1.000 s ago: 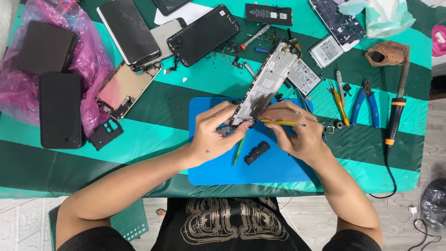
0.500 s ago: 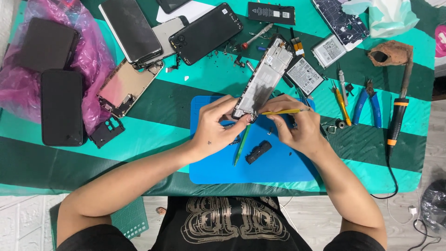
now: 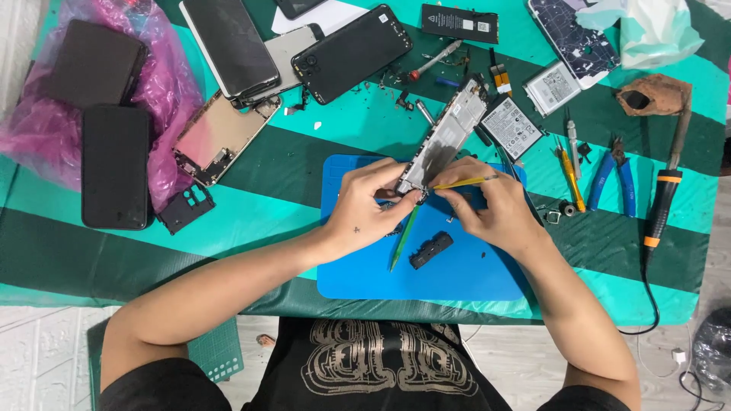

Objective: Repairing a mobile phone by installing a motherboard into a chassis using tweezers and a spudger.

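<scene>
Under both hands' fingers, phone frame's lower end, hidden.

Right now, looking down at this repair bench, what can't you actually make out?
- Head view: the tip of the yellow tool is hidden between the left hand and right hand.
- The phone frame's lower end is covered by fingers.
- The screws are too small to count.
- The phone at the top is cut off by the edge.

Two hands, one blue mat, two loose batteries, one soldering iron, one blue-handled pliers.
</scene>
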